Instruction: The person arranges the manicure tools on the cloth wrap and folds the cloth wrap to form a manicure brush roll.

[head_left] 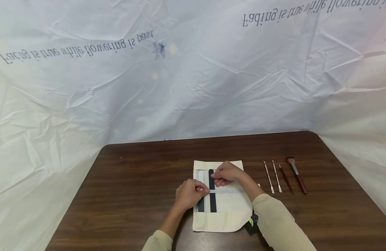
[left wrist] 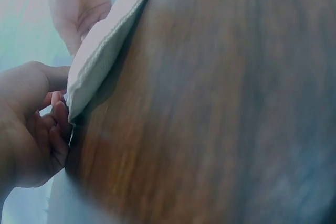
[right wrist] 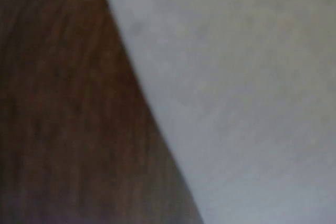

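A cream cloth pouch (head_left: 224,221) lies unfolded on the table, a pale band (head_left: 225,191) across its middle. Under the band are a black strip (head_left: 213,204) and, left of it, a strip that is white above and dark below. My left hand (head_left: 190,192) pinches the band beside the black strip. My right hand (head_left: 226,173) holds the black strip near its upper end between thumb and fingers. In the left wrist view, the left hand (left wrist: 31,124) is at the edge of the cloth (left wrist: 97,59). Only blurred cloth (right wrist: 236,93) and wood show in the right wrist view.
On the brown table (head_left: 143,174), two metal tools (head_left: 269,177), (head_left: 277,176) lie right of the pouch, with a dark red tool (head_left: 286,179) and a brush (head_left: 296,174) beside them. Something black (head_left: 252,225) sits by the pouch's lower right edge. White sheeting (head_left: 180,87) hangs behind.
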Demonstrator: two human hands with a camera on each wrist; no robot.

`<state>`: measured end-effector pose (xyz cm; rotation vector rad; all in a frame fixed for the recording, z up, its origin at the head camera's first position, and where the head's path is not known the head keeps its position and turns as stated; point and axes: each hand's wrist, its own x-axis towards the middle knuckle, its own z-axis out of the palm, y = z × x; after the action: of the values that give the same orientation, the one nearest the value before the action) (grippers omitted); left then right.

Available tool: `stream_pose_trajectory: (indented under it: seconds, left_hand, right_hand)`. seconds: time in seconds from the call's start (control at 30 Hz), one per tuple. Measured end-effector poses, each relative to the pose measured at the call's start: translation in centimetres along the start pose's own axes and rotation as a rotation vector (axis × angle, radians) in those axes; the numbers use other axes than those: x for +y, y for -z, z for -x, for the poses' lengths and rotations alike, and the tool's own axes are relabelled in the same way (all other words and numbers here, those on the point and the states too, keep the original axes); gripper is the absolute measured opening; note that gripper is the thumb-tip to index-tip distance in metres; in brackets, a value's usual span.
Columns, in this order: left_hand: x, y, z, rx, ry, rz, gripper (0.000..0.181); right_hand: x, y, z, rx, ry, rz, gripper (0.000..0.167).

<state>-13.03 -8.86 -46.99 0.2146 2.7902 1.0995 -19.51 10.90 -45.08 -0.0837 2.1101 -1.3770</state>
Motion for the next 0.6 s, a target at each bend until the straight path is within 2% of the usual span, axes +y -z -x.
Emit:
stream_pose_trajectory:
  seconds: [0.13, 0.27, 0.37, 0.47, 0.6]
  left_hand:
    - [0.0, -0.3, 0.1, 0.021, -0.003, -0.007, 0.007]
    - [0.2, -0.3, 0.2, 0.023, -0.004, -0.009, 0.007]
    - [0.5, -0.1, 0.3, 0.037, -0.023, -0.018, 0.007]
    - [1.2, 0.0, 0.3, 0.041, -0.084, -0.017, 0.008]
    - [2.2, -0.7, -0.1, 0.005, -0.216, -0.007, 0.009]
  right_hand:
    - [0.1, 0.2, 0.6, -0.02, 0.02, 0.066, 0.02]
    - [0.2, 0.5, 1.4, 0.015, 0.062, 0.124, 0.021]
    - [0.8, 1.6, 2.3, 0.05, 0.125, 0.133, 0.021]
    - [2.3, 3.8, 4.0, 0.102, 0.211, 0.121, 0.024]
    - [5.0, 7.3, 7.3, 0.231, 0.253, 0.127, 0.031]
